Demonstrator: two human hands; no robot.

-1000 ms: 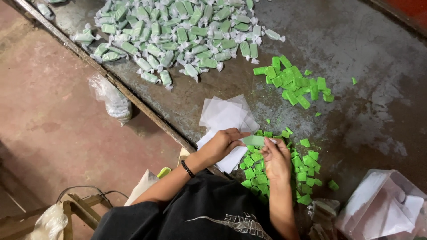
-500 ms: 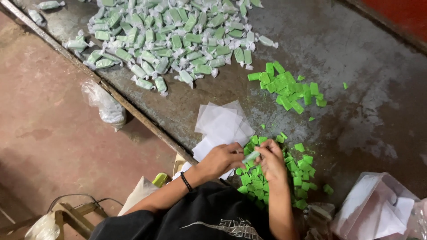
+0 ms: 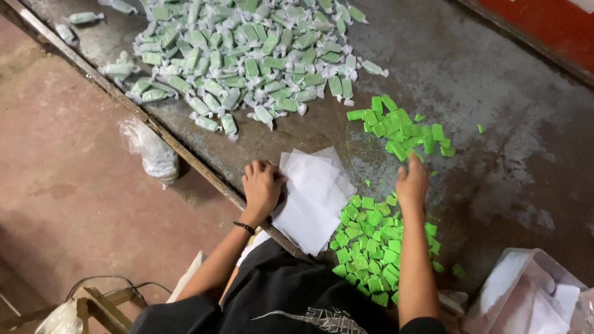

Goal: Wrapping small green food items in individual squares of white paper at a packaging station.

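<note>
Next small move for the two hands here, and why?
Probably: left hand peels off the top sheet of the white wrapper stack it rests on, while the right hand picks one green piece just ahead. Neither hand holds anything, and the wrapped pile shows pieces go in wrappers.

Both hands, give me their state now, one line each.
Left hand: fingers curled, resting on the white wrapper sheets, no grip visible.
Right hand: reaching between the green candy piles; grip cannot be told.
</note>
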